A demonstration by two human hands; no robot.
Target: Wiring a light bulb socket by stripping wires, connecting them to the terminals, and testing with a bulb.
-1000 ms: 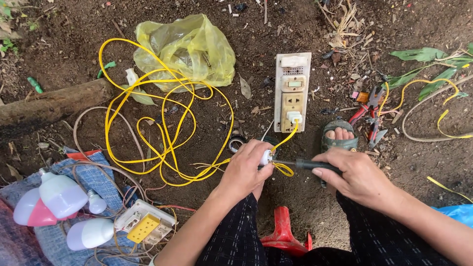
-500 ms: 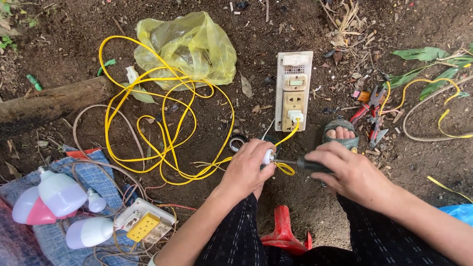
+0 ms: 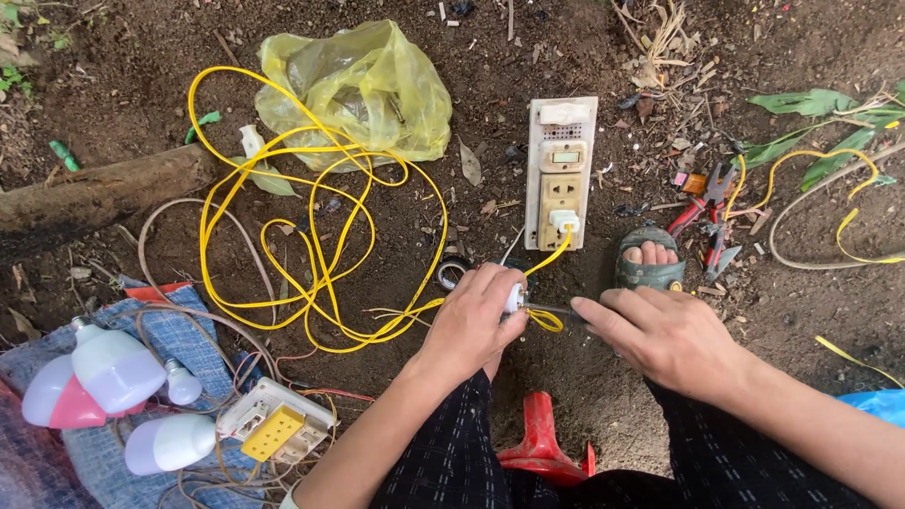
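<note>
small white plug (image 3: 514, 299), yellow wire (image 3: 311, 273) looped, tangled

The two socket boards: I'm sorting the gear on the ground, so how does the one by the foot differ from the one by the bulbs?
The long socket board lies flat on bare soil, cream-coloured, with a white plug and yellow wire in it. The small socket board sits tilted on the blue cloth among tangled wires, white with a yellow block on top. The long one is clearly longer. Both are pale plastic and lie untouched by the left hand and right hand.
</note>
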